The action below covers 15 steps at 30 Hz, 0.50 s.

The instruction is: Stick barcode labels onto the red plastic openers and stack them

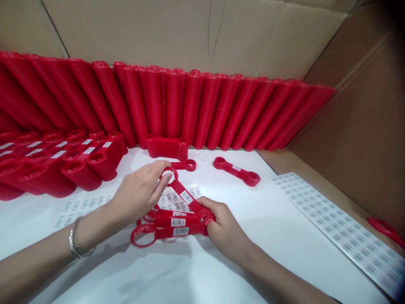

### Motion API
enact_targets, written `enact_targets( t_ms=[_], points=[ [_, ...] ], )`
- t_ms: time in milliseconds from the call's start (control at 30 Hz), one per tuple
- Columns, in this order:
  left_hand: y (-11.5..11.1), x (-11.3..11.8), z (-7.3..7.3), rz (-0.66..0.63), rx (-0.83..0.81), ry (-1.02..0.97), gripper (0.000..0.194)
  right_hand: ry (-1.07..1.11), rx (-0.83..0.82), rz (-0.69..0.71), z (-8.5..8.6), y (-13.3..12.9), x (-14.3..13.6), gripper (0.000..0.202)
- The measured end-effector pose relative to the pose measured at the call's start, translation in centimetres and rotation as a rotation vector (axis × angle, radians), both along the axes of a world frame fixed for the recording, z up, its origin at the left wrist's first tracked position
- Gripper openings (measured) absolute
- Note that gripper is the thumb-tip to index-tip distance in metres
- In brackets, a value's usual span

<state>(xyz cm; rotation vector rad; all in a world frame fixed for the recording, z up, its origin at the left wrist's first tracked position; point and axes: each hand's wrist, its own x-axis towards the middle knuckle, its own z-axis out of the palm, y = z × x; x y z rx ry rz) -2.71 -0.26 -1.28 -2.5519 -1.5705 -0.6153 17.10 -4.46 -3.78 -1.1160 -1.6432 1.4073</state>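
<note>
My right hand point(226, 228) is closed around the ends of several flat red plastic link pieces point(180, 221), which fan out toward the left. Each has a ring at its end and a white barcode sticker on its bar. My left hand point(139, 185) pinches the ring end of the uppermost red link piece point(181, 190), its thumb at the ring. Just behind the left fingertips lies another red link piece point(183, 165), partly hidden. Under the held pieces a barcode sticker sheet point(198, 191) shows in part.
One stickered link piece point(237, 169) lies to the right. Behind it stand tall red stacks point(193, 109) along a cardboard wall point(164, 33). Shorter stickered stacks point(84, 169) are at left. A short stack point(167, 147) and a rubber band point(202, 157) lie mid-table; a long barcode sheet point(335, 223) is at right.
</note>
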Motion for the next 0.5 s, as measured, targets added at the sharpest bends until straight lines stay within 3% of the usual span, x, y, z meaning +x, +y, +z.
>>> enact_targets(
  t_ms=[267,367,500],
  points=[
    [0.3,-0.5,-0.4,-0.001,0.042,-0.07,0.02,0.001,-0.01,-0.065,-0.6,0.5,0.5,0.033],
    [0.3,-0.4,-0.2,-0.072,0.016,-0.073,0.016,0.015,0.0,-0.095,-0.7,0.5,0.6,0.036],
    [0.1,-0.4,0.8,-0.174,-0.252,-0.034,0.014,0.033,0.008,-0.123,-0.6,0.7,0.6,0.037]
  ],
)
